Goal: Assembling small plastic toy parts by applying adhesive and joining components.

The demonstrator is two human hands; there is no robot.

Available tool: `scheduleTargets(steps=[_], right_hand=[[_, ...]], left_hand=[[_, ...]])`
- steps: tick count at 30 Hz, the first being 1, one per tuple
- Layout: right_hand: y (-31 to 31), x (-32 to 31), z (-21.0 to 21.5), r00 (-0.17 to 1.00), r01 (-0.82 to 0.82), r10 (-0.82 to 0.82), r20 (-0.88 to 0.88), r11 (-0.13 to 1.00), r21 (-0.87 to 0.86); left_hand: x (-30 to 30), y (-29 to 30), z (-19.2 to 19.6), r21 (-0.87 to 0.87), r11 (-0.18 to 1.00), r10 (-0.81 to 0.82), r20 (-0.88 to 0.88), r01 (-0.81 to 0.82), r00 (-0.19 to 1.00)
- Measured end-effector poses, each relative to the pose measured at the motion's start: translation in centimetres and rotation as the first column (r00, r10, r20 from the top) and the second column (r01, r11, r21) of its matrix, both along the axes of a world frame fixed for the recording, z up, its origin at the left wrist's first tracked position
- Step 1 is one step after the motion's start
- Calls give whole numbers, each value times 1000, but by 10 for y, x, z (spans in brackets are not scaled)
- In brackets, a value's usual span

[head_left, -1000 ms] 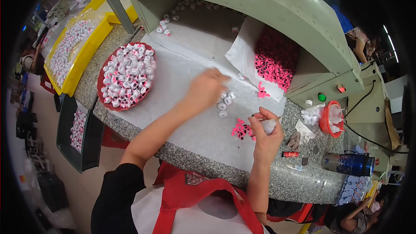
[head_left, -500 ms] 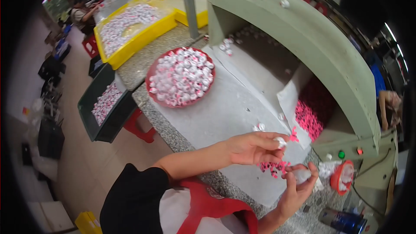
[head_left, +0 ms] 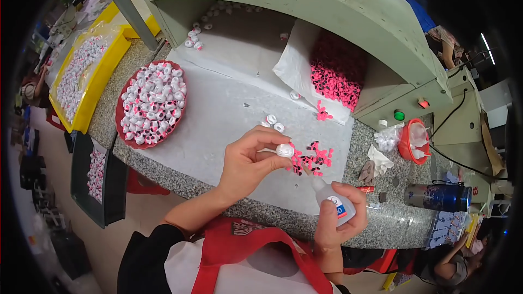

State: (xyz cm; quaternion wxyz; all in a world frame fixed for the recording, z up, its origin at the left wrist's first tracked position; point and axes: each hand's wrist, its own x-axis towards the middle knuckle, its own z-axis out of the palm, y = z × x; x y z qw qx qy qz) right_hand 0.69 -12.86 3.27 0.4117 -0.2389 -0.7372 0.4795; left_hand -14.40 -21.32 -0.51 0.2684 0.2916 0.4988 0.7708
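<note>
The 2 hands at work above a speckled, stone-like counter (head_left: 392,215). The left hand (head_left: 246,163) is nearly closed, its thumb and fingertips pinching a small, rounded white piece (head_left: 284,149) with a smooth surface and a touch of pink at its edge; the piece is held up over a thin, matte white sheet (head_left: 212,130). The right hand (head_left: 333,234) is curled around a translucent, soft-looking squeeze bottle (head_left: 327,193), its thumb pressed to the near side beside a printed label. The bottle tilts so that its tapered nozzle points up and left toward the white piece; whether the tip touches it cannot be told. Just beyond lies a loose scatter of flat, rounded pink and black bits (head_left: 321,158), and behind the left hand rest a few ring-like white pieces (head_left: 279,127). At left, a red bowl (head_left: 119,110) with a scalloped rim is heaped with glossy white, pink and black pieces, near a straight-walled yellow tray (head_left: 103,84) holding similar ones. An arched, pale green painted housing (head_left: 305,0) spans the rear, sheltering a dense pink and black heap (head_left: 338,81) on creased white sheeting. At right stand a round red basket (head_left: 403,144) and crumpled white tissue (head_left: 380,163), with a cylindrical blue flask (head_left: 452,198) lying on its side.
</note>
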Motion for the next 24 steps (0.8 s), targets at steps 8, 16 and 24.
scheduleTargets(steps=[8, 16, 24], right_hand=[[2, -11, 1, 993, -97, 107, -50, 979, 181], [6, -16, 2, 990, -118, 134, -49, 962, 246], [7, -15, 11, 977, -211, 208, 38, 942, 260]], left_hand=[[6, -4, 6, 12, 1000, 16, 17, -16, 1000], [5, -5, 8, -6, 1000, 14, -32, -14, 999], [2, -8, 8, -47, 998, 26, -127, -33, 991]])
